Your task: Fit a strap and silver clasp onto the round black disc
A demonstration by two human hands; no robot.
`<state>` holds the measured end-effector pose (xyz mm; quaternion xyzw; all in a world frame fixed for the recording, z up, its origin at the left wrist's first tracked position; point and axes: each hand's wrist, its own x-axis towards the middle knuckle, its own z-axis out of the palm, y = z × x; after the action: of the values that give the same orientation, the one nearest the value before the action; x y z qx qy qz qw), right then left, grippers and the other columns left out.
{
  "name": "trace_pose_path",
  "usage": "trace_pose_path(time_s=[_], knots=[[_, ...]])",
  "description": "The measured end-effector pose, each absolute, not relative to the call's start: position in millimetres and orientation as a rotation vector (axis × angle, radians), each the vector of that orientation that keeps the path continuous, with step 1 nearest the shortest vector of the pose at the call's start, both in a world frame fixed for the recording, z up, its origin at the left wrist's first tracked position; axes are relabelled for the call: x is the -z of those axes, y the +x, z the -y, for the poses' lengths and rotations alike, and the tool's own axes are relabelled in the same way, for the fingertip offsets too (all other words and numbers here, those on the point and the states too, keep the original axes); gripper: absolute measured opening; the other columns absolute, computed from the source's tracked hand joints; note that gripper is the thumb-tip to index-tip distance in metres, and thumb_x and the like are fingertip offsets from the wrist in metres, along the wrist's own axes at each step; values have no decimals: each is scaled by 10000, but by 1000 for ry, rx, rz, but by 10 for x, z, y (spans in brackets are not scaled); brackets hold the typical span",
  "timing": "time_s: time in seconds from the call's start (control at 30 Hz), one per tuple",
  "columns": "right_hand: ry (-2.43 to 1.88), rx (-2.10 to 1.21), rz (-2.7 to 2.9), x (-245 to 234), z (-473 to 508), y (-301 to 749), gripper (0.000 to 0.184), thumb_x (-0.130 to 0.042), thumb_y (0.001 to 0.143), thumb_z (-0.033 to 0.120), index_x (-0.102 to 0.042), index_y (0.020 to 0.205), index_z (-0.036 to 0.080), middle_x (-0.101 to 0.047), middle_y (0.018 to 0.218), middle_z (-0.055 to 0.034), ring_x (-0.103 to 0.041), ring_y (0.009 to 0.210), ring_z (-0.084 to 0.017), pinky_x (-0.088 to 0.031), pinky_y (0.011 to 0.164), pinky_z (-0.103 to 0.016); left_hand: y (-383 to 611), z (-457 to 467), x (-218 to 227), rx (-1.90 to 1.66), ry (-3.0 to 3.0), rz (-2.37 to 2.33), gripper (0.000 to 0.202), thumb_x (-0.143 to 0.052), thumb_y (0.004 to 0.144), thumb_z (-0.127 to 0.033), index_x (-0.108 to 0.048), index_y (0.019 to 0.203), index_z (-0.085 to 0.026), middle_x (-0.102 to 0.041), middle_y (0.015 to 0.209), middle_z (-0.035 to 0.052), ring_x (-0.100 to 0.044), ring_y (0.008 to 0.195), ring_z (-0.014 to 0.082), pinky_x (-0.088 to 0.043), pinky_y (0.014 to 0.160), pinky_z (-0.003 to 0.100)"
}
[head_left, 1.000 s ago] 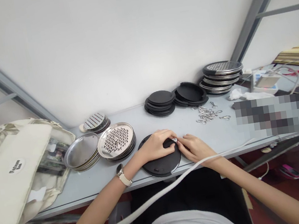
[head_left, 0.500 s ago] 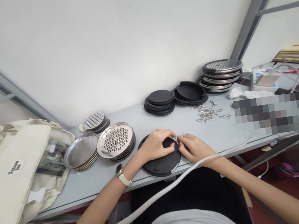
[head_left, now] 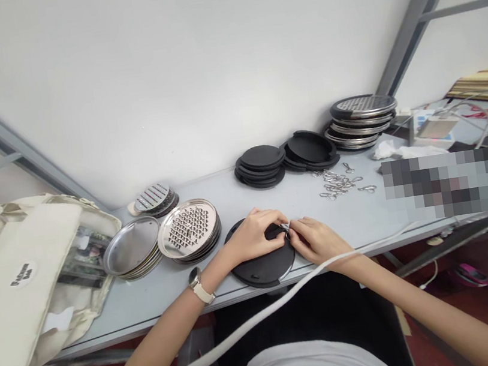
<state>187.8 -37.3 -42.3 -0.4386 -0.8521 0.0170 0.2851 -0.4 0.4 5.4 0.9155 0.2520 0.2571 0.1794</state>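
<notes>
A black round disc point(head_left: 260, 270) lies flat at the table's front edge. My left hand point(head_left: 255, 237) rests over its top, thumb and fingers curled around the dark part at its upper right rim. My right hand point(head_left: 318, 239) is closed in a pinch at that same rim, on a small shiny metal wire clip point(head_left: 287, 233) mostly hidden by the fingertips. Several loose metal clips point(head_left: 339, 183) lie in a scatter behind my right hand. Left of the disc stands a stack of round metal grater plates point(head_left: 188, 230).
Plain metal discs point(head_left: 132, 247) and small grater discs point(head_left: 154, 197) are stacked at left, beside a cream bag point(head_left: 28, 298). Black round pieces point(head_left: 262, 157), black trays point(head_left: 310, 148) and assembled graters point(head_left: 363, 107) stand along the wall. A white cable point(head_left: 246, 328) crosses before my forearms.
Both hands stay at the disc's rim, with only slight finger movement. A little more of the metal clip shows between the fingertips. The view has shifted slightly.
</notes>
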Motion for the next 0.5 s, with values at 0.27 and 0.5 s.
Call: trace_pose_path(time_s=[0.27,0.5], knots=[[-1128,-6,2259,423,396,1876,198,-359,928,189,-500,790,170,-525,656,-41,-509,639,-178,-404,613,-290,-4,-1,-58,-733,2587,-694,165,-563,794,-153,-565,955,-190,-656,942,-8,-610,913,134,-374,911,278],[-1100,40,2248,421,391,1869,190,-372,923,181,-494,777,171,-507,639,-33,-497,620,-172,-400,594,-288,3,1,-60,-722,2583,-693,170,-564,793,-156,-561,958,-196,-655,953,-6,-608,934,138,-368,918,283]])
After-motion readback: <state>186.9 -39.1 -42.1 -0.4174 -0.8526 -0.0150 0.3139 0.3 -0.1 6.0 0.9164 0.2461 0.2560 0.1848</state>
